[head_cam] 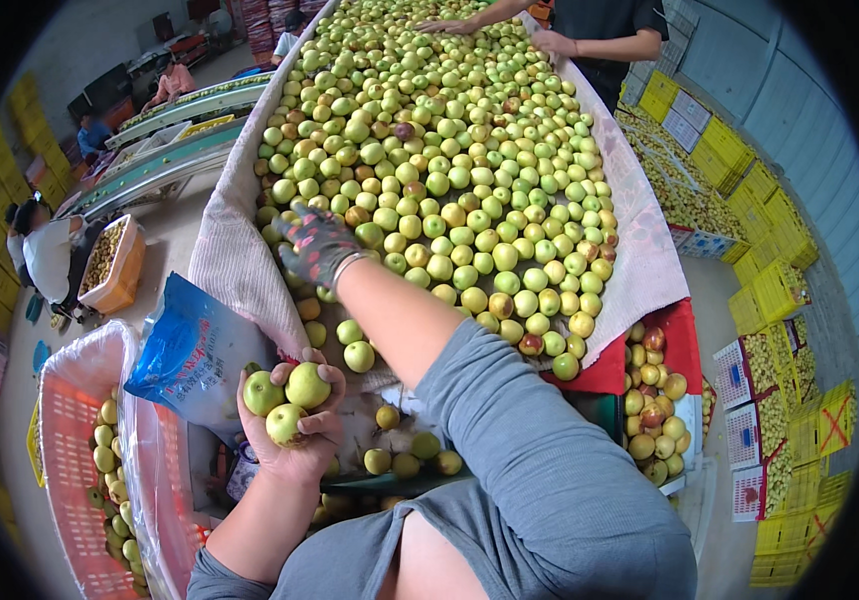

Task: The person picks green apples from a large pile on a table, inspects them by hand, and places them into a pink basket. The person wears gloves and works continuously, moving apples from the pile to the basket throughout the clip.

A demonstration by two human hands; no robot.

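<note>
My bare left hand [291,427], low at the front left, is curled around several green jujubes [308,385]; three show in its palm. My right hand [317,244] wears a dark patterned glove and reaches across to the left side of the sorting table. Its fingers are spread over the jujubes there, and what lies under the palm is hidden. A wide heap of green and brown-blotched jujubes [437,180] covers the table. Pale cloth [242,262] lines the table's raised sides.
A blue-and-white plastic bag [201,356] with writing stands beside my left hand. Left of it is a pink lined basket [69,390]; at right, a box holds redder jujubes [654,412]. Across the table, a co-worker's hand [448,27] touches the heap. Yellow crates [774,289] line the right side.
</note>
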